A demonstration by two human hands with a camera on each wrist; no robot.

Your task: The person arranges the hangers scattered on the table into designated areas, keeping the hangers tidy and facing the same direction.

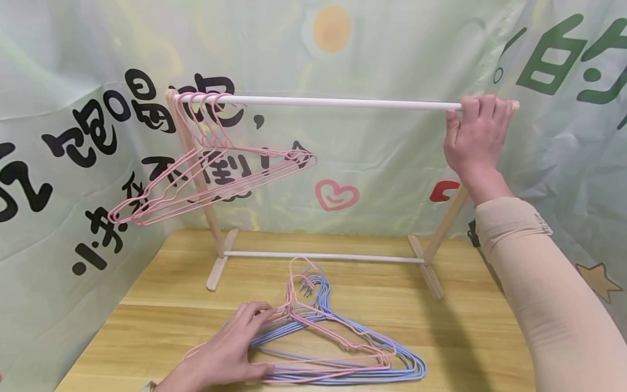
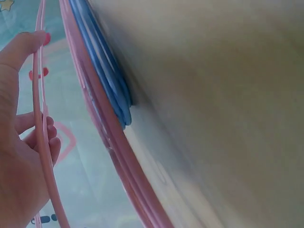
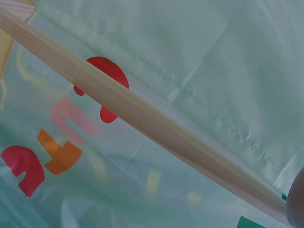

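My right hand (image 1: 477, 130) grips the right end of the white top rail (image 1: 343, 102) of a wooden clothes rack, with its fingers over the top. Several pink hangers (image 1: 215, 146) hang close together at the rail's left end. On the table, my left hand (image 1: 230, 345) holds a pink hanger (image 1: 320, 329) by its left side; in the left wrist view the pink wire (image 2: 39, 123) runs between thumb and curled fingers. Under it lies a stack of blue hangers (image 1: 416, 373), hooks pointing toward the rack. The right wrist view mostly shows the rack's wooden upright (image 3: 142, 116).
The rack stands at the back of the wooden table (image 1: 161, 305) on two feet (image 1: 426, 272), joined by a low white bar (image 1: 318, 255). A printed cloth backdrop (image 1: 392, 179) hangs right behind it and along both sides.
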